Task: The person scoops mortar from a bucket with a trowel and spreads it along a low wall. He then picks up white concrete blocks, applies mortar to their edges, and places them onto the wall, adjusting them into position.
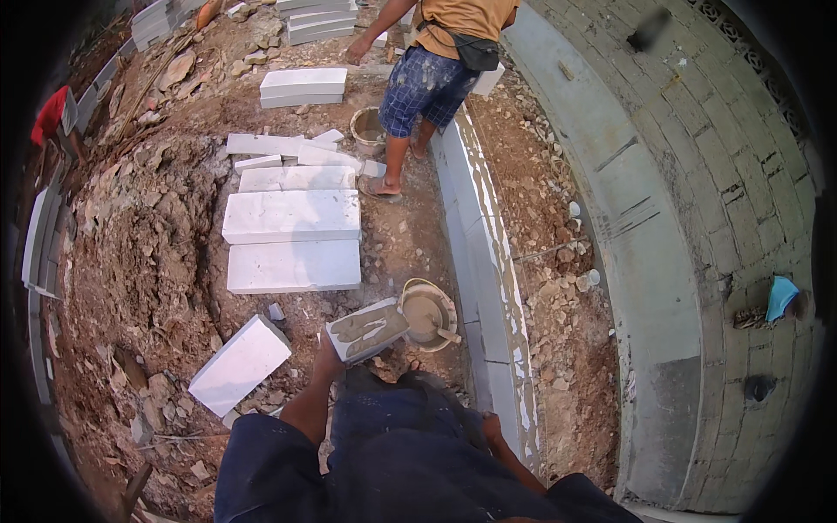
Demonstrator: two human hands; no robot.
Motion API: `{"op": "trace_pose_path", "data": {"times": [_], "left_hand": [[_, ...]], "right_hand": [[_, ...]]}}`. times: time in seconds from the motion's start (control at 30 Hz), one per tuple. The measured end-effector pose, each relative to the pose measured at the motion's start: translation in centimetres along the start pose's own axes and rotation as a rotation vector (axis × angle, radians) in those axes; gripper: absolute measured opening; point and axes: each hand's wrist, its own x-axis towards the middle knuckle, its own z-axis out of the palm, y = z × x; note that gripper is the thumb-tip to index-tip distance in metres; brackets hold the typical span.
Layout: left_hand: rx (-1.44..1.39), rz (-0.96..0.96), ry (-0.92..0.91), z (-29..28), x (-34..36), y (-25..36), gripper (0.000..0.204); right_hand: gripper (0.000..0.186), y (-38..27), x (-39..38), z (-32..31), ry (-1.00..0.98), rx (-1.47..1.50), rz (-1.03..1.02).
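Note:
My left hand (328, 352) grips the left end of a white block (356, 331) with wet grey mortar spread on its face. Just right of it stands a mortar bucket (418, 305) with a tool handle (449, 336) sticking out. My right hand (491, 427) is low at my right side, beside a low wall of white blocks (471, 253) streaked with mortar along its top; its fingers are mostly hidden. A loose block (238, 364) lies tilted on the dirt at left, and several more (292, 261) lie in rows ahead.
A co-worker in plaid shorts (418, 87) stands by the wall ahead, near another bucket (368, 126). A person in red (54, 118) bends at far left. A grey masonry wall (724, 174) runs along the right. Rubble and broken soil (139, 261) cover the left ground; block stacks stand behind.

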Motion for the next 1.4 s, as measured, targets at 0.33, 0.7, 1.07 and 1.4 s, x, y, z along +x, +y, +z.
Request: {"op": "trace_pose_path", "data": {"times": [0.33,0.7,1.07,1.4], "left_hand": [[0.017,-0.017,-0.150,-1.6,-0.6,1.5,0.089],[-0.218,-0.360,-0.194,-4.0,0.0,-4.5,0.083],[-1.091,-0.729,-0.175,-3.6,-0.7,3.6,0.082],[-0.519,-0.512,-0.221,-0.8,-1.0,3.4,0.091]], "right_hand": [[0.029,-2.4,-2.6,-2.6,0.138,0.395,0.052],[0.031,3.4,0.5,-2.5,0.110,0.433,0.254],[0.033,2.3,5.2,-8.1,-0.008,0.216,0.083],[0.040,3.8,6.0,-9.3,0.038,0.061,0.097]]}}
